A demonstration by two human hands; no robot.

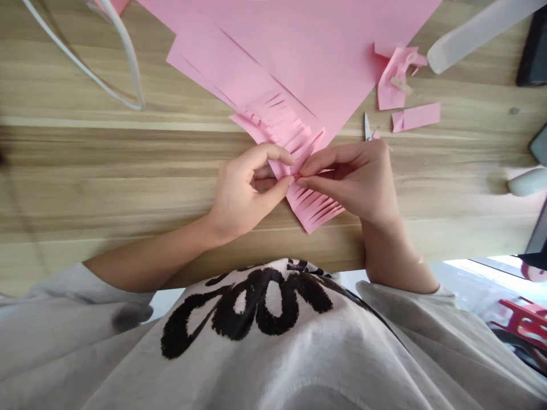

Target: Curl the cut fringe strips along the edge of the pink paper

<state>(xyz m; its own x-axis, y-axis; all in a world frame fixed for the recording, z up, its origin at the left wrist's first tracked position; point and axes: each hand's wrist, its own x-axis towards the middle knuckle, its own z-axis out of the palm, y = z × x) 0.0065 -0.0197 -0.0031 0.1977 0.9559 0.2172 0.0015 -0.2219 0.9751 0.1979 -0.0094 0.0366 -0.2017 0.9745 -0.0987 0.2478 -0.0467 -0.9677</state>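
Observation:
A pink paper strip (314, 208) cut into a fringe lies across the near part of the wooden table (85, 188). My left hand (245, 191) pinches it between thumb and forefinger. My right hand (354, 179) pinches the same strip right beside it, fingertips almost touching the left ones. The fringe fans out above and below the two hands. Behind them lies a large pink paper sheet (307, 51) with long cuts in it. The tip of a pair of scissors (367, 127) pokes out just beyond my right hand; the rest is hidden.
Pink paper scraps (397, 80) and a small pink rectangle (416, 117) lie at the right. A white tube-like object (474, 31) sits at the far right, a white cable (123, 62) loops at the far left. A red object (523, 322) is on the floor.

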